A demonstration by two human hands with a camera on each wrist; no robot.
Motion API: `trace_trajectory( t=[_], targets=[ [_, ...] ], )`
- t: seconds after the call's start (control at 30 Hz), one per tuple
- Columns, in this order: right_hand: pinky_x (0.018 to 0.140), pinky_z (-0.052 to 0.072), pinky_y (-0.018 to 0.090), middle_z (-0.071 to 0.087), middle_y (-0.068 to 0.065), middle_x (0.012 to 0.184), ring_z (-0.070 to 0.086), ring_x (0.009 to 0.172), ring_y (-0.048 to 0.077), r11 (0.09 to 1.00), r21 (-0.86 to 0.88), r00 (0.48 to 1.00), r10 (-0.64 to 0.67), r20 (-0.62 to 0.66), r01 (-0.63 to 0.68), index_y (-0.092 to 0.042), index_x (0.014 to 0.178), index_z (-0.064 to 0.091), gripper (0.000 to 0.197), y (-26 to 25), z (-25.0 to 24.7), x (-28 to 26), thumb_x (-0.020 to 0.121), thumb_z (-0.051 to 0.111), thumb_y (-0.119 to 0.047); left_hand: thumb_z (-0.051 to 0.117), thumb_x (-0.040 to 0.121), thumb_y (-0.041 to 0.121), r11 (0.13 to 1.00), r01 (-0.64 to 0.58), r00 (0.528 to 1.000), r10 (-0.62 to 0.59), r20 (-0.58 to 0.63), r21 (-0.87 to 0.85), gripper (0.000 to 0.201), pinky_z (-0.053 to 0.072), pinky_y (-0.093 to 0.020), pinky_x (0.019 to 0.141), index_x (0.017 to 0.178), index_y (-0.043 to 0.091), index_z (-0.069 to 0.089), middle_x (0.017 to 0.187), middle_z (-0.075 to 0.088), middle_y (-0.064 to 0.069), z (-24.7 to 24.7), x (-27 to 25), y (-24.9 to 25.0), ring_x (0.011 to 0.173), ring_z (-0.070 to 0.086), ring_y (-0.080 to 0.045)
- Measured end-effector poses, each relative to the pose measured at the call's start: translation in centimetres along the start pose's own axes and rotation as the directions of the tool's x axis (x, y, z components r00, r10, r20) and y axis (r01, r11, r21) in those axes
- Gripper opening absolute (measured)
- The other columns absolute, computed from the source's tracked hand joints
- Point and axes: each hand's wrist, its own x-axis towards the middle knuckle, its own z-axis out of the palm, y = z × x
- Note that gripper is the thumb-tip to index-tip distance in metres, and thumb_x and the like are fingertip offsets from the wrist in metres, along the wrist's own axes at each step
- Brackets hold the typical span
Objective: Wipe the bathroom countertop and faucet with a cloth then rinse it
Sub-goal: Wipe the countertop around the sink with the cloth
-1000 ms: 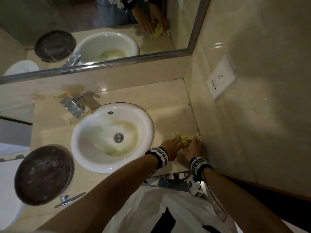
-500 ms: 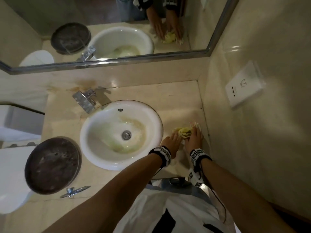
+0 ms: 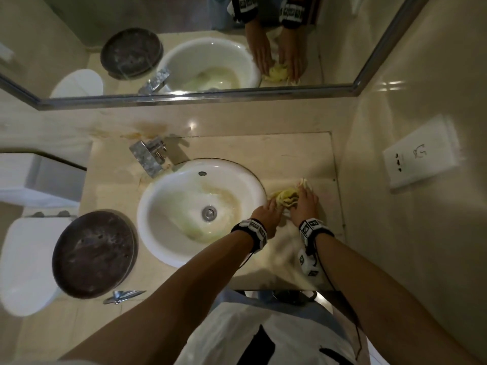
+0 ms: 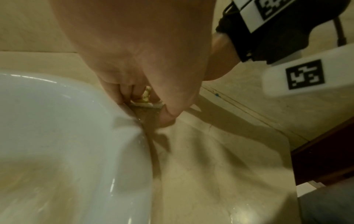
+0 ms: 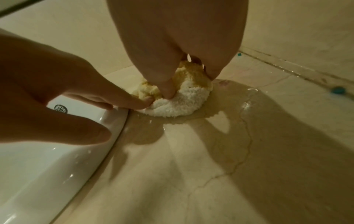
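Both hands are down on the narrow strip of countertop [image 3: 303, 154] between the sink [image 3: 163, 201] rim and the side wall, with open marble behind them toward the mirror [image 3: 184, 96]. The yellow-and-white cloth [image 5: 182, 97] sits bunched just beside the rim (wet streaks around it). The right hand [image 3: 304, 205] presses it, fingers curled into it; the left hand [image 3: 267, 213] touches it with straight fingers. The faucet [image 3: 150, 156] stands well apart, behind the basin.

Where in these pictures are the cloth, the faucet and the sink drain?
cloth [image 5: 180, 98]: right wrist view, white lower fold.
faucet [image 3: 147, 158]: head view, top of its chrome body.
sink drain [image 3: 209, 213]: head view, middle of the metal ring.
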Motion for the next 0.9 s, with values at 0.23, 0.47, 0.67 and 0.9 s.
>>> trace_trajectory(
  t=[0.23,0.47,0.67,0.9],
  targets=[
    [0.086,0.043,0.042,0.052,0.015,0.125,0.046,0.114,0.035,0.999,0.027,0.998,-0.023,-0.066,0.024,-0.009,0.115,0.052,0.038,-0.6,-1.8,-1.2,0.081,0.066,0.000,0.056,0.090,0.015,0.994,-0.001,1.000,0.000,-0.010,-0.109,0.078,0.034,-0.045,0.115,0.156,0.008,0.015,0.163,0.011,-0.022,-0.5,-0.5,0.7,0.150,0.016,-0.035],
    [0.069,0.038,0.035,0.049,0.007,0.106,0.046,0.096,0.027,0.980,0.175,0.958,-0.041,-0.284,0.094,-0.014,0.097,0.047,0.048,1.6,-3.0,-4.9,0.070,0.086,-0.021,0.051,0.093,0.015,0.975,-0.043,0.996,0.026,-0.080,-0.218,0.066,0.041,-0.044,0.109,0.153,0.006,0.024,0.159,0.026,-0.016,-1.9,-1.0,2.0,0.139,0.037,-0.034],
    [0.082,0.046,0.045,0.049,0.021,0.121,0.049,0.109,0.039,0.984,0.136,0.880,0.168,-0.445,-0.119,-0.006,0.116,0.052,0.050,3.8,-4.6,-6.8,0.076,0.082,-0.013,0.058,0.093,0.022,0.997,-0.017,0.995,0.009,-0.100,-0.082,0.060,0.040,-0.044,0.108,0.146,0.005,0.034,0.158,0.026,-0.019,-1.7,-1.4,2.6,0.139,0.036,-0.034],
    [0.097,0.044,0.048,0.049,0.022,0.133,0.054,0.115,0.042,0.973,0.145,0.939,0.212,-0.270,-0.178,-0.014,0.153,0.033,0.084,5.5,-3.4,-7.0,0.085,0.077,-0.034,0.056,0.093,0.024,0.994,0.109,0.990,-0.109,-0.092,-0.002,0.070,0.043,-0.042,0.106,0.151,0.001,0.023,0.158,0.024,-0.019,-0.1,-3.3,0.4,0.141,0.033,-0.033]
  ],
)
